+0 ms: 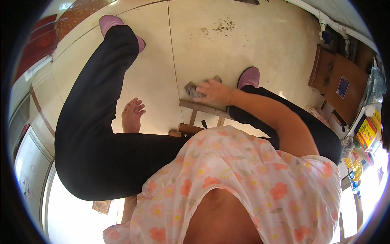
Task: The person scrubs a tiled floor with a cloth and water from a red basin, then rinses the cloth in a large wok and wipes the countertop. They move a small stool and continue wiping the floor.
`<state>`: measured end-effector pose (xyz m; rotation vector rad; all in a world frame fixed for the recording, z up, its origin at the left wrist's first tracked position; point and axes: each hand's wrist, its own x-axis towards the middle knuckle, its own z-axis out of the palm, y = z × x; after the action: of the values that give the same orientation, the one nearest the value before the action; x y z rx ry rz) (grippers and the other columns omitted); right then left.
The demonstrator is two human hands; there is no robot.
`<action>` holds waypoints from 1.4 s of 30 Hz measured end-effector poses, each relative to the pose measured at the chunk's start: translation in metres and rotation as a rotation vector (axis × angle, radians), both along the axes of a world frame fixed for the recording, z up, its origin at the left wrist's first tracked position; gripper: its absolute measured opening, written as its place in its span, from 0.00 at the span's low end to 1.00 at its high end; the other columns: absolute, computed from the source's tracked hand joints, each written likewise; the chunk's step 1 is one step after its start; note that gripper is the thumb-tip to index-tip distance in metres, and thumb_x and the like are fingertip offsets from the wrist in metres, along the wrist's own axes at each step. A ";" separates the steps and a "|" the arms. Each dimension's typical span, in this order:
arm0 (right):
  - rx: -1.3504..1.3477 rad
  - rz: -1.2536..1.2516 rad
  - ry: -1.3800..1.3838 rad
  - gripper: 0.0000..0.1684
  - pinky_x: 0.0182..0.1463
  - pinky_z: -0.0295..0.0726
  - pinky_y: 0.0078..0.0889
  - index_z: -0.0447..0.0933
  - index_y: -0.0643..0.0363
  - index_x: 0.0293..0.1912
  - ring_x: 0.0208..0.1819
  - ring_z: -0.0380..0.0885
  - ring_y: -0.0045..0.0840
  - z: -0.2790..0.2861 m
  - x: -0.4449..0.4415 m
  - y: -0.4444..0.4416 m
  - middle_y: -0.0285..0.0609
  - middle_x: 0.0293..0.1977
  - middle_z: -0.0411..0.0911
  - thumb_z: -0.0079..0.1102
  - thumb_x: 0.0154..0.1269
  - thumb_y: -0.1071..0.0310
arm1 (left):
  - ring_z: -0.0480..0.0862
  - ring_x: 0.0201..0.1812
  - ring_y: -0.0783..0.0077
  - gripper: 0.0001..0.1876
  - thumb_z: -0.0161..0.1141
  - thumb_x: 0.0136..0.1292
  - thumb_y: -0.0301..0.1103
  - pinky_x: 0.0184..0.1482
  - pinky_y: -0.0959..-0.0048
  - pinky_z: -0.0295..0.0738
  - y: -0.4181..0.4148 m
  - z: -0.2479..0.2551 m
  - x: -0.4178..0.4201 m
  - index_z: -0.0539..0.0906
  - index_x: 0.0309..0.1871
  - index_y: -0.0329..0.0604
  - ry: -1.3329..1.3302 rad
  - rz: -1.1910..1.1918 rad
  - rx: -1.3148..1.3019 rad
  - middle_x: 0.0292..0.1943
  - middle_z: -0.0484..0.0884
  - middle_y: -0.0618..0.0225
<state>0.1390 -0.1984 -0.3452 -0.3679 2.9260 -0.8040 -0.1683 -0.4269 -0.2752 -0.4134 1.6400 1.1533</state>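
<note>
My right hand [211, 91] is down by the floor, its fingers bent over a grey rag [191, 87] that looks crumpled. Part of the rag sticks out beyond the fingers. My left hand [132, 114] hangs beside the inner side of my left leg, palm partly up, fingers loosely curled and apart, with nothing in it. Close below the right hand is a wooden bar [201, 107] of what seems to be a low stool or frame, largely hidden under my body. Dark crumbs of dirt [225, 25] lie on the pale tiled floor [149, 70] farther ahead.
My feet, in pink shoes [249, 77], stand wide apart. Brown wooden panels [345, 85] lean at the right, below white pipes [329, 19]. Bottles and packages crowd the right edge. Dark red furniture [42, 45] is at the upper left, a white door [32, 163] at the lower left.
</note>
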 end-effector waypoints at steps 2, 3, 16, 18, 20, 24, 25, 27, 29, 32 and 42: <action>0.081 -0.011 -0.066 0.28 0.45 0.67 0.36 0.71 0.33 0.60 0.53 0.67 0.31 -0.006 -0.010 -0.007 0.38 0.47 0.69 0.49 0.60 0.66 | 0.81 0.42 0.68 0.15 0.53 0.70 0.35 0.42 0.69 0.77 0.003 0.002 0.002 0.75 0.54 0.35 0.036 -0.016 -0.026 0.45 0.80 0.61; 0.122 -0.018 -0.093 0.28 0.45 0.67 0.35 0.71 0.32 0.60 0.53 0.67 0.31 -0.003 -0.023 -0.008 0.39 0.48 0.69 0.49 0.60 0.66 | 0.81 0.42 0.68 0.15 0.53 0.70 0.35 0.42 0.69 0.77 0.002 0.002 0.001 0.75 0.54 0.35 0.032 -0.010 -0.015 0.45 0.80 0.61; 0.085 -0.280 -0.075 0.26 0.50 0.69 0.41 0.73 0.38 0.59 0.55 0.67 0.33 -0.003 -0.054 -0.045 0.39 0.53 0.69 0.49 0.61 0.66 | 0.81 0.41 0.67 0.16 0.56 0.69 0.36 0.40 0.68 0.78 -0.025 -0.014 -0.003 0.75 0.55 0.37 0.041 0.046 -0.001 0.43 0.81 0.62; 0.124 -0.289 -0.032 0.25 0.51 0.69 0.41 0.74 0.37 0.58 0.56 0.67 0.32 -0.011 -0.057 -0.026 0.37 0.54 0.69 0.49 0.62 0.66 | 0.81 0.41 0.67 0.15 0.56 0.69 0.36 0.41 0.66 0.78 -0.028 -0.013 -0.013 0.76 0.54 0.39 0.025 0.013 -0.018 0.44 0.80 0.64; 0.255 -0.429 0.018 0.25 0.53 0.67 0.41 0.74 0.35 0.59 0.57 0.65 0.29 -0.016 -0.064 0.006 0.33 0.54 0.69 0.49 0.63 0.67 | 0.81 0.41 0.67 0.13 0.57 0.68 0.36 0.40 0.65 0.77 -0.042 -0.017 -0.025 0.76 0.52 0.42 -0.031 0.006 0.003 0.43 0.80 0.66; 0.339 -0.734 -0.052 0.27 0.52 0.67 0.41 0.73 0.34 0.61 0.57 0.65 0.28 0.006 -0.096 0.088 0.33 0.51 0.69 0.51 0.63 0.68 | 0.81 0.41 0.67 0.07 0.57 0.69 0.37 0.40 0.62 0.78 -0.111 -0.076 -0.091 0.79 0.46 0.50 -0.507 -0.011 0.340 0.41 0.81 0.74; 0.382 -0.676 -0.085 0.28 0.52 0.67 0.42 0.72 0.34 0.61 0.57 0.64 0.29 0.012 -0.084 0.100 0.33 0.51 0.69 0.51 0.63 0.68 | 0.81 0.42 0.66 0.07 0.56 0.70 0.37 0.42 0.61 0.78 -0.103 -0.082 -0.091 0.79 0.47 0.51 -0.668 -0.056 0.522 0.42 0.81 0.74; 0.403 -0.654 -0.091 0.27 0.51 0.68 0.42 0.73 0.34 0.61 0.57 0.64 0.29 0.023 -0.060 0.114 0.34 0.50 0.69 0.51 0.62 0.68 | 0.81 0.46 0.67 0.10 0.51 0.72 0.37 0.50 0.58 0.76 -0.090 -0.075 -0.086 0.78 0.52 0.50 -0.564 -0.091 0.455 0.44 0.82 0.71; 0.328 -0.721 -0.025 0.26 0.50 0.68 0.43 0.74 0.34 0.59 0.55 0.65 0.29 0.020 -0.032 0.086 0.34 0.48 0.69 0.51 0.62 0.68 | 0.81 0.47 0.67 0.12 0.49 0.74 0.37 0.54 0.57 0.76 -0.081 -0.057 -0.081 0.78 0.54 0.50 -0.418 -0.107 0.351 0.45 0.82 0.69; 0.382 -0.617 -0.026 0.27 0.48 0.68 0.40 0.75 0.35 0.58 0.54 0.65 0.31 0.009 -0.017 0.045 0.37 0.49 0.68 0.53 0.60 0.69 | 0.81 0.46 0.67 0.12 0.49 0.73 0.37 0.52 0.58 0.76 -0.071 -0.017 -0.074 0.78 0.54 0.48 -0.161 -0.106 0.173 0.45 0.82 0.68; 0.027 -1.466 0.046 0.34 0.47 0.73 0.45 0.74 0.40 0.59 0.54 0.67 0.40 0.029 -0.006 0.098 0.41 0.53 0.70 0.53 0.53 0.79 | 0.82 0.43 0.67 0.12 0.51 0.72 0.36 0.47 0.63 0.78 -0.023 0.049 -0.047 0.77 0.54 0.43 0.177 -0.187 0.047 0.44 0.82 0.63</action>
<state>0.1334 -0.1007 -0.3163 1.9181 2.7954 -0.7357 -0.2151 -0.4496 -0.2265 -0.1271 1.7600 1.1095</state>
